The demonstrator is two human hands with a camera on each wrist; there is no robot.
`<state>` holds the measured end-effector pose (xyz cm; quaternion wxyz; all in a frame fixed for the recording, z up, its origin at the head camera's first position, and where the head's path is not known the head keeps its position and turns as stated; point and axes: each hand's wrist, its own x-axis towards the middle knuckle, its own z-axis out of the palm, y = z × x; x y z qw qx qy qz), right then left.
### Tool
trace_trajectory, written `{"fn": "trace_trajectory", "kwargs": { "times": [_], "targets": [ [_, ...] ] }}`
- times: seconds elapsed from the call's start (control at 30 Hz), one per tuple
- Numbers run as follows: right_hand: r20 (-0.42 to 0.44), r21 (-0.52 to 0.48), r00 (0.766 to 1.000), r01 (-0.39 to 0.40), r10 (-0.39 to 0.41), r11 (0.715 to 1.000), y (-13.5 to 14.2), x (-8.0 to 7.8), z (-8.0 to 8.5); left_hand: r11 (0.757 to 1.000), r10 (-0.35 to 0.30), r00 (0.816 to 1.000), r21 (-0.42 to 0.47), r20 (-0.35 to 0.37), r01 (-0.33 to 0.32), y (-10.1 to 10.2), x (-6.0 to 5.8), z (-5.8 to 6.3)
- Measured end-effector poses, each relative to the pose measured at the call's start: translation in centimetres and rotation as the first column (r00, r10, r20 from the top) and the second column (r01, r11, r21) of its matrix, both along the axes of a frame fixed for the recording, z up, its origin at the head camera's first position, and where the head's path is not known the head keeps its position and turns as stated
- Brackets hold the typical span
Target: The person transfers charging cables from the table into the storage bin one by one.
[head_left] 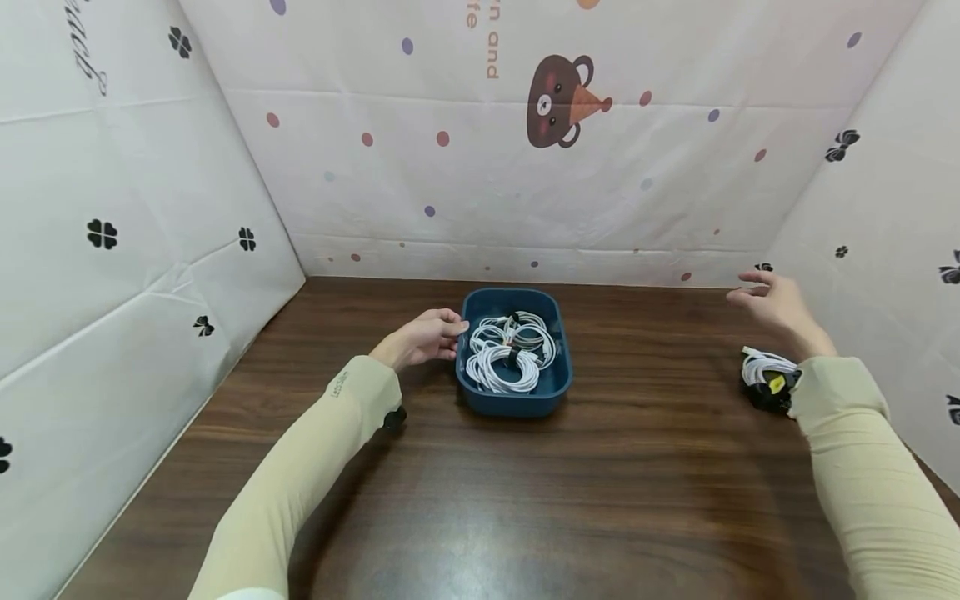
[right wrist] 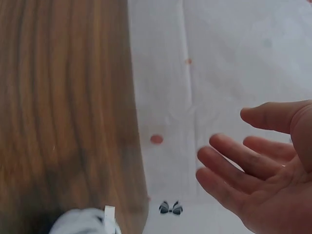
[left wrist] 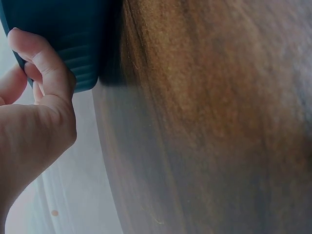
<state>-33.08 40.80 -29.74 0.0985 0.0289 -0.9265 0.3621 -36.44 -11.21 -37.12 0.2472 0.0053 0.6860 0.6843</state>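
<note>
A dark blue plastic bin point(head_left: 513, 405) stands on the table and holds several coiled white cables point(head_left: 506, 371) bound with black ties. My left hand point(head_left: 427, 337) is at the bin's left side, pinching its rim; in the left wrist view the fingers of that hand point(left wrist: 44, 73) lie against the ribbed blue wall. Far to the right, my right hand point(head_left: 780, 308) is raised above the table with nothing in it. Its fingers are spread and slightly bent in the right wrist view. Below it lies a bundle of white cable with black parts and a yellow label point(head_left: 768, 379), partly hidden by the sleeve.
The brown wooden table point(head_left: 480, 492) is bordered by white printed sheeting at the back point(head_left: 420, 175), left and right. Part of a white coil point(right wrist: 83, 222) shows at the bottom of the right wrist view.
</note>
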Motion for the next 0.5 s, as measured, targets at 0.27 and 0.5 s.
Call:
{"fn": "trace_trajectory", "kwargs": {
  "times": [0.27,0.5],
  "targets": [
    [-0.007,0.197,0.996,0.091,-0.091,0.976,2.7,0.6,-0.9,1.0,-0.004,1.0,0.001,-0.005,0.004,0.0,0.0,0.3],
    [0.051,0.361,0.994,0.069,-0.094,0.93,4.9,1.4,-2.2,1.0,-0.019,1.0,0.0,-0.015,0.019,-0.1,-0.1,0.1]
  ]
}}
